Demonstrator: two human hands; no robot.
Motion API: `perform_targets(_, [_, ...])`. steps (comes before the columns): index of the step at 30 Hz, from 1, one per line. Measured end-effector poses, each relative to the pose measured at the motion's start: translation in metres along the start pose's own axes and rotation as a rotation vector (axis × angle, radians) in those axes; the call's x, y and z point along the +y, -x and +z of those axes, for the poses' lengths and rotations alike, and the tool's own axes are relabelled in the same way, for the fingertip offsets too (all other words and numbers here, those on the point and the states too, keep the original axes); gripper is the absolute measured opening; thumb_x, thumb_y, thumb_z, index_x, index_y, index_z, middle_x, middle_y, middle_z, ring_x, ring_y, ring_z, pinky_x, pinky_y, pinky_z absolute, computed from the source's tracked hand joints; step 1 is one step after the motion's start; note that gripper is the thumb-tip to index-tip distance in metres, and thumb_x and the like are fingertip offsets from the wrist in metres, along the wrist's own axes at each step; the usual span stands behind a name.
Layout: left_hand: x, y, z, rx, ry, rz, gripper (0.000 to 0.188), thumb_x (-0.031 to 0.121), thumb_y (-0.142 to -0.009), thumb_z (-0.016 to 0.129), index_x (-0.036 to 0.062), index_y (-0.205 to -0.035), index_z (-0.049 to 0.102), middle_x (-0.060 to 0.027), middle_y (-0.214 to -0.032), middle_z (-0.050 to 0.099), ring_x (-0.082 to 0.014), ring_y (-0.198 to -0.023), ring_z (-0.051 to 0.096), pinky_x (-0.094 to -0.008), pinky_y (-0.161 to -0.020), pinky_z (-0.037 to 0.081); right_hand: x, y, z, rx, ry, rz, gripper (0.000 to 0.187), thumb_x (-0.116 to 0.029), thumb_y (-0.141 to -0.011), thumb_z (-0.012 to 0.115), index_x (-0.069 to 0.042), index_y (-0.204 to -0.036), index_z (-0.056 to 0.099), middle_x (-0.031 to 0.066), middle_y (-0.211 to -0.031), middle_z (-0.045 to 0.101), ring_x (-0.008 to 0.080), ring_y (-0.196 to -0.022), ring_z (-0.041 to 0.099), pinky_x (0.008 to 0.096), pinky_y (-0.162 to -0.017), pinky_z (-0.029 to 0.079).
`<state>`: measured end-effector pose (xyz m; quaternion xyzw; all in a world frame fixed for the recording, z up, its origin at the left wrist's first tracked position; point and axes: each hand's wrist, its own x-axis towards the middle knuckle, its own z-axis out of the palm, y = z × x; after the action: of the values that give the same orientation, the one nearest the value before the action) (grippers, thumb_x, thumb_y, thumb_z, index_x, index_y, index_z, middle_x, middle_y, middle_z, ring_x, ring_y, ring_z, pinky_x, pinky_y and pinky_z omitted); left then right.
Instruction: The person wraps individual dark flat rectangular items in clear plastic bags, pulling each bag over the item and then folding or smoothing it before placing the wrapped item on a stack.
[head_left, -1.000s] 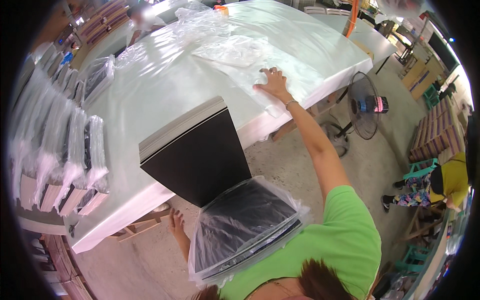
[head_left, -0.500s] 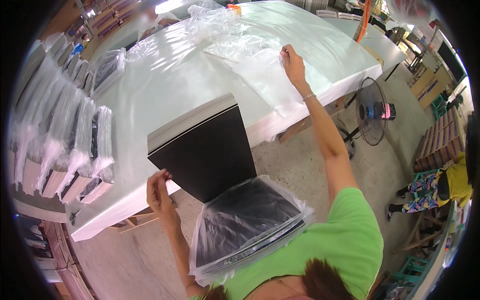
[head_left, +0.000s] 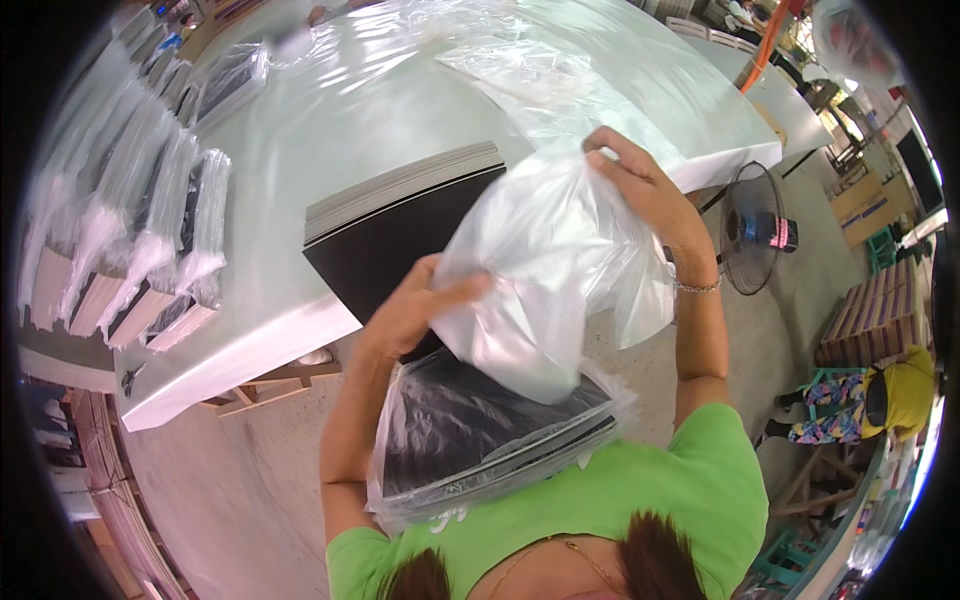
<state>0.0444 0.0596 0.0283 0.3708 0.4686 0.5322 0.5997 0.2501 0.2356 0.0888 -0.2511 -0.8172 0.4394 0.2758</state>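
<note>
A thin see-through plastic bag (head_left: 535, 260) hangs bunched between my two hands, in front of my chest. My right hand (head_left: 645, 190) pinches its upper right edge. My left hand (head_left: 415, 305) has its fingers closed on the bag's left side. Behind the bag, a stack of boards with a black face (head_left: 375, 235) leans at the table's front edge, its pale layered edges facing up; the bag and my left hand cover part of it. Against my body lies a black flat bundle in a plastic bag (head_left: 470, 430).
Several plastic-wrapped stacks (head_left: 150, 220) stand along the left of the white-covered table (head_left: 270, 200). More plastic sheets (head_left: 540, 80) lie farther back. To the right are a standing fan (head_left: 752, 228), a person in a yellow top (head_left: 895, 400) and a stack of cartons (head_left: 870, 315).
My right hand has lifted a plastic bag off the table and brought it nearer. My left hand has moved right and taken hold of the bag's side.
</note>
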Motion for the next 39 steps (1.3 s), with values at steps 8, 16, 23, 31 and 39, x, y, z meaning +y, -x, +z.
perform_targets(8, [-0.024, 0.036, -0.026, -0.089, 0.439, 0.001, 0.063, 0.052, -0.089, 0.042, -0.0001, -0.124, 0.045, -0.0103, -0.119, 0.053, -0.0163, -0.106, 0.053, -0.0316, -0.094, 0.041, 0.041, -0.009, 0.017, 0.247, -0.611, 0.162, 0.018, -0.022, -0.093, 0.047, -0.005, -0.098, 0.053, -0.0035, -0.085, 0.056, 0.0008, -0.074, 0.051, 0.0162, -0.067, 0.043])
perform_targets(16, [-0.048, 0.03, -0.024, 0.24, 0.258, 0.06, 0.028, 0.027, -0.089, 0.056, 0.0025, -0.103, 0.058, -0.001, -0.092, 0.061, -0.0072, -0.083, 0.058, -0.0221, -0.075, 0.048, 0.05, -0.013, 0.026, 0.37, -0.499, 0.232, 0.021, -0.025, -0.093, 0.048, -0.004, -0.096, 0.05, -0.0021, -0.08, 0.053, 0.0051, -0.073, 0.049, 0.023, -0.064, 0.041])
perform_targets(23, [-0.05, 0.019, -0.025, 0.232, 0.195, 0.059, 0.018, 0.022, -0.087, 0.06, 0.0045, -0.094, 0.062, -0.0004, -0.085, 0.062, -0.0051, -0.072, 0.058, -0.0199, -0.062, 0.049, 0.049, 0.017, 0.064, 0.436, 0.302, -0.102, 0.015, -0.011, -0.088, 0.054, -0.003, -0.098, 0.047, 0.0022, -0.084, 0.05, 0.0098, -0.068, 0.047, 0.0257, -0.061, 0.042])
perform_targets(31, [-0.036, 0.019, 0.004, 0.191, 0.318, 0.08, 0.015, 0.021, -0.082, 0.066, 0.0064, -0.084, 0.063, 0.0019, -0.077, 0.061, -0.0022, -0.068, 0.055, -0.0174, -0.059, 0.044, 0.01, 0.047, 0.117, -0.254, -0.556, 0.048, 0.046, -0.017, -0.08, 0.067, -0.005, -0.115, 0.039, 0.0021, -0.108, 0.041, 0.0105, -0.092, 0.049, 0.0247, -0.078, 0.044])
perform_targets(39, [-0.042, 0.021, -0.002, 0.218, 0.281, 0.102, 0.02, 0.025, -0.088, 0.059, 0.0054, -0.09, 0.063, 0.0006, -0.082, 0.062, -0.0049, -0.074, 0.058, -0.0213, -0.069, 0.049, 0.005, 0.044, 0.13, -0.143, -0.413, 0.083, 0.031, -0.005, -0.075, 0.07, -0.001, -0.101, 0.053, 0.0017, -0.088, 0.056, 0.0078, -0.076, 0.054, 0.022, -0.072, 0.045])
